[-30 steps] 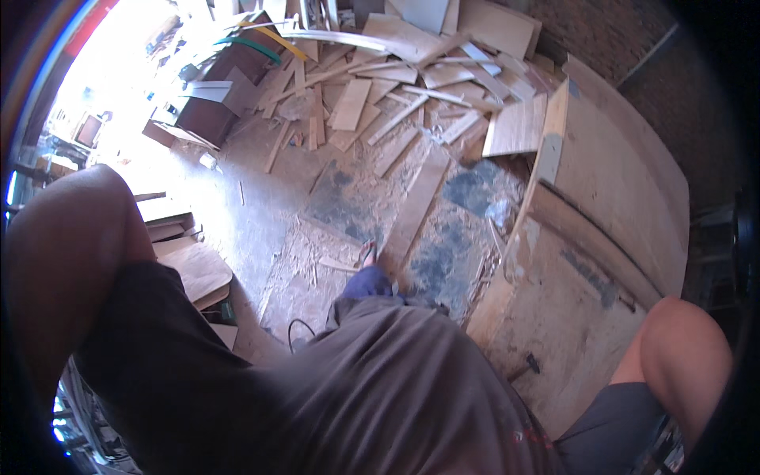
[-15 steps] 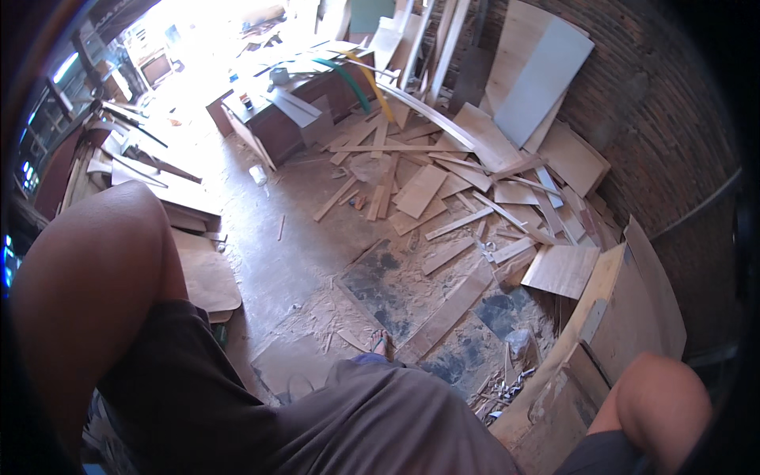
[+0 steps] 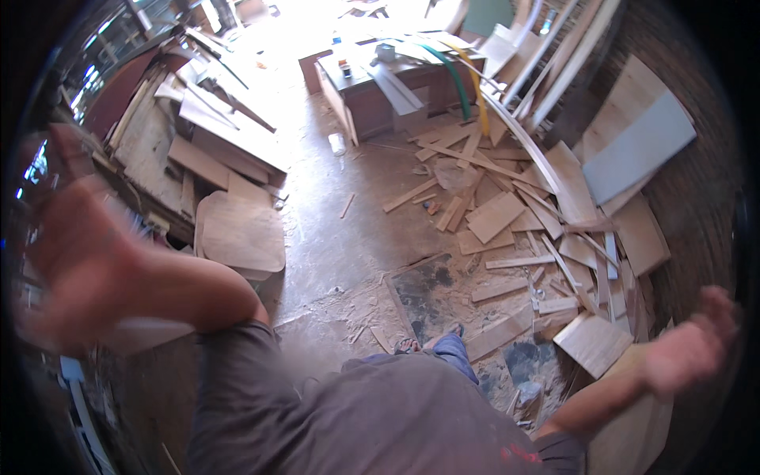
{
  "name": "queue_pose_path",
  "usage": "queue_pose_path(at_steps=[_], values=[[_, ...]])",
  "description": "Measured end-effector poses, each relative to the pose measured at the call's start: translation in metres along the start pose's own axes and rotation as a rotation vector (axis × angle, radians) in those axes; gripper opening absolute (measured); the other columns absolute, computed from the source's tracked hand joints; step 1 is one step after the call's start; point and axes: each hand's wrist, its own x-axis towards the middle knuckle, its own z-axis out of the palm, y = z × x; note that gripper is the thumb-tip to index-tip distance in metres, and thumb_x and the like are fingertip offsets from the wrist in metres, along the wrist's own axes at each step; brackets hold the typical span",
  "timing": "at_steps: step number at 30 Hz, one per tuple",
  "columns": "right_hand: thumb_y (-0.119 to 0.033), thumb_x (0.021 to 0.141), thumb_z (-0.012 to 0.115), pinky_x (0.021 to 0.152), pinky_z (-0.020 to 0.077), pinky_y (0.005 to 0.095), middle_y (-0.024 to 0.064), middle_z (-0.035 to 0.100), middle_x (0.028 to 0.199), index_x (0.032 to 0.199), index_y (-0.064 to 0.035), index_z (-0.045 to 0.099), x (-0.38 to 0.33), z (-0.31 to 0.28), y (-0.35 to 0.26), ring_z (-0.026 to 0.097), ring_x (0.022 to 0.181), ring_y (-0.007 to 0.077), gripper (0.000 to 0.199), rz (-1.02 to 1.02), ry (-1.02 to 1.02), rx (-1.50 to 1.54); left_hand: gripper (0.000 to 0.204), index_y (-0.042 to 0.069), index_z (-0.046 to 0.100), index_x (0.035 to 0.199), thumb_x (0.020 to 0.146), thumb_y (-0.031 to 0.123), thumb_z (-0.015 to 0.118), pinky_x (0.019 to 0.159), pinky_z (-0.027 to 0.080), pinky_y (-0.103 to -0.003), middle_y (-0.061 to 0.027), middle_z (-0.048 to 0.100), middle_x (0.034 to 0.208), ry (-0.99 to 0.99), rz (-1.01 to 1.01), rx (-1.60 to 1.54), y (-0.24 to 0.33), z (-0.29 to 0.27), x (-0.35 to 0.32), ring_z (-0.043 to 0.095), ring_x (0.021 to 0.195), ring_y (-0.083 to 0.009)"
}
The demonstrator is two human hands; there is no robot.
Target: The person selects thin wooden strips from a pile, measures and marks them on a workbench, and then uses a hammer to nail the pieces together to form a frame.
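— Sawdust-strewn workshop floor [image 3: 332, 245]; what do the hands hold?
— Nothing. Left hand [image 3: 67, 253] is blurred, fingers spread, raised beside stacked plywood sheets [image 3: 229, 142]. Right hand [image 3: 689, 348] hangs open above an offcut board [image 3: 594, 342].
— Any containers?
— A small tin [image 3: 385, 52] on the desk [image 3: 380, 99]; contents hidden. Scrap planks [image 3: 507, 214] litter the floor's right side.

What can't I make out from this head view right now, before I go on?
- Left hand: smeared by motion blur in the head view, so its fingers and whether it holds anything cannot be told.
- Right hand: blurred at the dark right rim; it looks open, fingers unclear.
- Foot: mostly hidden by the grey shirt.
- Small items on the desk: too small and washed out by glare.
- Floor beneath the person: covered by the body.
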Motion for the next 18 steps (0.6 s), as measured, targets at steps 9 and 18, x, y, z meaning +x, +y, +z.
queue_pose_path(at_steps=[9, 18], values=[[-0.024, 0.094, 0.046, 0.09, 0.0442, 0.0389, 0.0184, 0.059, 0.112, 0.116, 0.0003, 0.055, -0.558, -0.072, 0.146, 0.058, 0.105, 0.0273, 0.034, 1.807, -1.405, -0.618, 0.026, 0.0, 0.061, 0.068, 0.086, 0.019, 0.06, 0.052, 0.04, -0.03, -0.0031, 0.056, 0.056, 0.098, -1.6, 0.691, -0.179, -0.029, -0.5, 0.05, 0.055, -0.0092], [-0.022, 0.083, 0.053, 0.074, 0.0486, 0.0423, 0.0189, 0.066, 0.091, 0.096, -0.0049, 0.067, -0.557, -0.008, 0.23, 0.064, 0.087, 0.031, 0.025, 1.851, -1.445, -0.449, 0.029, 0.013, 0.067, 0.106, 0.082, 0.029, 0.066, 0.072, 0.048, -0.04, -0.0009, 0.064, 0.085, -0.8, -2.826, 0.039, -0.153, 0.048, -0.619, 0.063, 0.078, -0.0205]])
